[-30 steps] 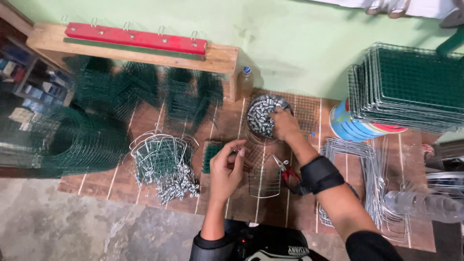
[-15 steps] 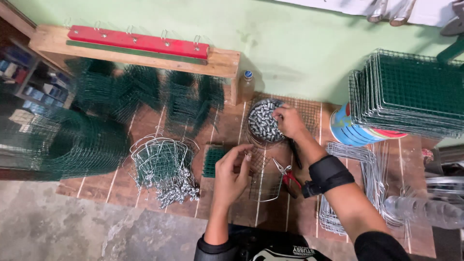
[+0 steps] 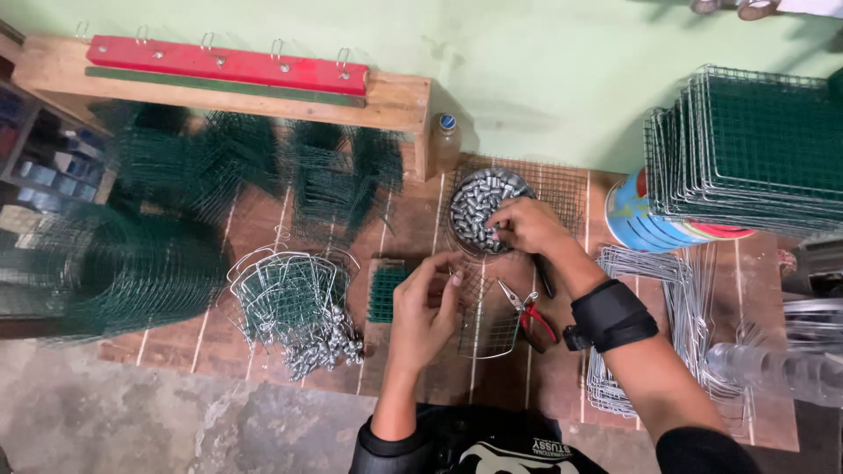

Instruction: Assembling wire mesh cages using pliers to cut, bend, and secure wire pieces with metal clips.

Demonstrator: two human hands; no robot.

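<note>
While the right hand [image 3: 525,226] reaches into the round bowl [image 3: 465,189] of small silver metal pieces [image 3: 479,211], the left hand [image 3: 426,307] holds a small wire mesh piece [image 3: 485,320] nearer the person. Seen from the head camera, looking straight down, both work over a brown plank floor [image 3: 562,369].

The right grip has its fingertips drawn together at the bowl's near right rim, apparently pinching one or a few pieces; what exactly is between them is too small to tell. The left grip is curled, thumb and fingers closed on the far left edge of the mesh piece, which lies just right of the palm and near the bowl.

Red-handled pliers [image 3: 531,314] lie on the floor just right of the mesh piece, between the two forearms. A black wrist strap [image 3: 612,316] wraps the right forearm. To the left sits a heap of finished wire cages [image 3: 294,303] with silver weights, and far left are rolls of green mesh [image 3: 105,263]. A stack of green wire panels [image 3: 755,149] stands at far right.

Risks, as a judgement: a loosely pinched piece could drop through the open mesh or roll away; the bowl could tip if the wrist catches its rim; cut wire ends could prick the left fingers.
</note>
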